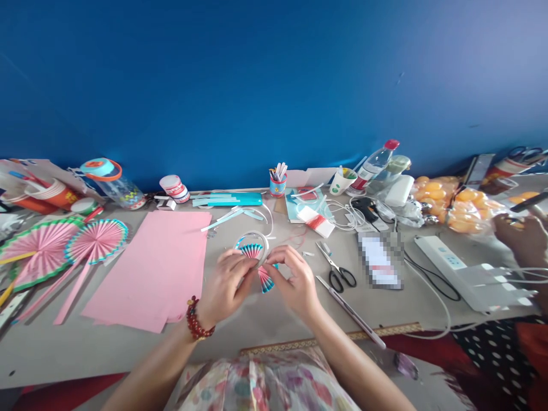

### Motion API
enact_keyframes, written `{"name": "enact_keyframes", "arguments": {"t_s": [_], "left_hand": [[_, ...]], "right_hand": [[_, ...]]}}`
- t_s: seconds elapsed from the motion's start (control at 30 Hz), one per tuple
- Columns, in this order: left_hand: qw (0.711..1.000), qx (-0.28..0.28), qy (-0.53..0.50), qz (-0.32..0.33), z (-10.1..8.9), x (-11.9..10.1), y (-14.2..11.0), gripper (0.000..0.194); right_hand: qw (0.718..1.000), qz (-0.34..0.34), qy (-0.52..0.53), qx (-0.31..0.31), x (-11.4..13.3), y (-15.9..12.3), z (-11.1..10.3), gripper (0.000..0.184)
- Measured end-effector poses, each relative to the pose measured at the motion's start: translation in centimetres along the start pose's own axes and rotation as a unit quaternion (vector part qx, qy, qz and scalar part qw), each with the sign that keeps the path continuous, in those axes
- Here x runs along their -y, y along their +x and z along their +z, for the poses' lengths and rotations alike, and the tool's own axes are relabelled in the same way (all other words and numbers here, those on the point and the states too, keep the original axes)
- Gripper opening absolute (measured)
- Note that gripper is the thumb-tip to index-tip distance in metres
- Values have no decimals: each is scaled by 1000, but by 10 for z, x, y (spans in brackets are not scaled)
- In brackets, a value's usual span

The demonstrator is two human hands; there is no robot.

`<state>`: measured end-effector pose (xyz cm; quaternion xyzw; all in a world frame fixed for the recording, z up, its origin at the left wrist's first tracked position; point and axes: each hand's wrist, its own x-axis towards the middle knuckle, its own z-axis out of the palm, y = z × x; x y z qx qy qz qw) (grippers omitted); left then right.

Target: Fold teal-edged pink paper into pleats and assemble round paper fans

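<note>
My left hand (229,279) and my right hand (295,279) meet over the table, fingers pinched together. Between them is a white ring, apparently a roll of tape (266,242), which the fingers of both hands grip at its lower edge. A small pleated paper fan (266,281), pink with blue edges, lies behind and below the roll, partly covered by my fingers. To the right of my right hand are black-handled scissors (336,274) with their blades slightly apart, and a pale craft knife (353,313).
Pink paper sheets (149,262) and finished pleated fans (96,240) lie at left. Blue paper strips (235,214) and a small pot (278,185) sit behind. At right are a phone (380,260), a power strip (449,268), cables and another person's hand (520,237).
</note>
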<state>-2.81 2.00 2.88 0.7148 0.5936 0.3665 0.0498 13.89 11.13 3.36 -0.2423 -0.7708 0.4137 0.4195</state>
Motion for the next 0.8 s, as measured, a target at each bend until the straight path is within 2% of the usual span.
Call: {"name": "enact_keyframes", "arguments": {"t_s": [0.1, 0.2, 0.27, 0.47, 0.8], "left_hand": [[999, 12, -22, -26, -4, 0, -1, 11], [996, 28, -61, -55, -9, -2, -1, 16], [993, 33, -83, -72, -10, -4, 0, 19], [991, 14, -92, -97, -11, -1, 1, 18], [994, -13, -66, -82, -11, 2, 6, 18]], "right_hand": [[997, 47, 57, 5, 2, 2, -4, 7], [987, 104, 123, 16, 5, 2, -7, 10], [983, 115, 140, 12, 6, 2, -8, 12], [985, 103, 140, -3, 3, 1, -11, 11], [984, 71, 162, 1, -2, 0, -8, 5]]}}
